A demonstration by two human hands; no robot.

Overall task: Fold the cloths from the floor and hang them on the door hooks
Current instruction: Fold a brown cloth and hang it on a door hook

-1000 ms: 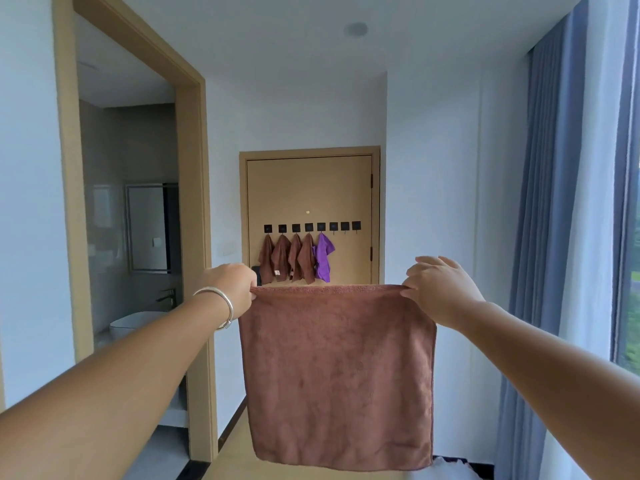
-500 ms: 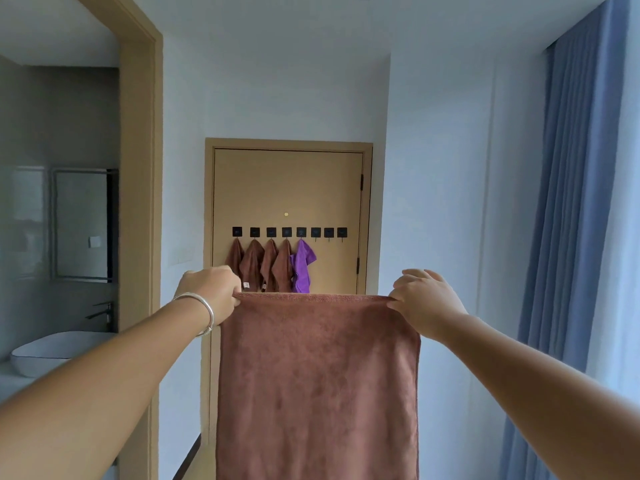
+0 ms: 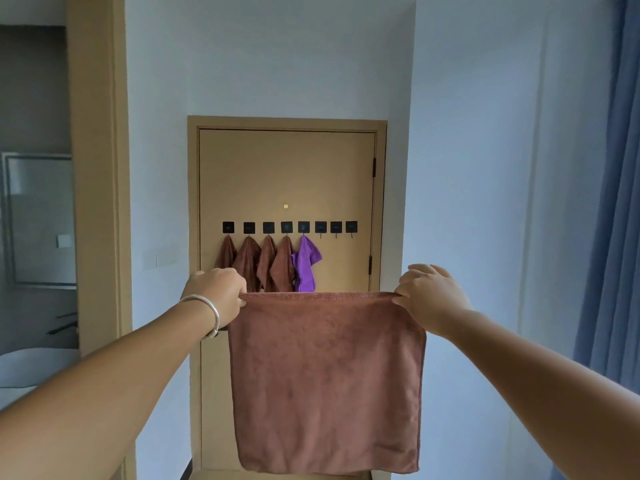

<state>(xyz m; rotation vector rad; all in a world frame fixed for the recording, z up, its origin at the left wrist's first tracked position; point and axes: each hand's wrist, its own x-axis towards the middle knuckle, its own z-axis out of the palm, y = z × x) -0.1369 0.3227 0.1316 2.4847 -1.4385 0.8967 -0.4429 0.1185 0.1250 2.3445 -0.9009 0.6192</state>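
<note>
A brown cloth (image 3: pixel 325 379) hangs flat and square in front of me, stretched by its two top corners. My left hand (image 3: pixel 216 292), with a silver bangle on the wrist, pinches the top left corner. My right hand (image 3: pixel 427 294) pinches the top right corner. Beyond it stands a tan door (image 3: pixel 287 174) with a row of black hooks (image 3: pixel 287 227). Several brown cloths (image 3: pixel 258 261) and one purple cloth (image 3: pixel 304 263) hang from the left hooks. The three hooks on the right (image 3: pixel 336 227) are bare.
A wooden door frame (image 3: pixel 97 174) on the left opens onto a bathroom with a mirror (image 3: pixel 40 220) and a white basin (image 3: pixel 31 367). Blue curtains (image 3: pixel 609 202) hang along the right. White walls flank the door.
The view has moved closer to the door and turned left, so the door sits more central. Both hands still hold the brown cloth spread by its top corners.
</note>
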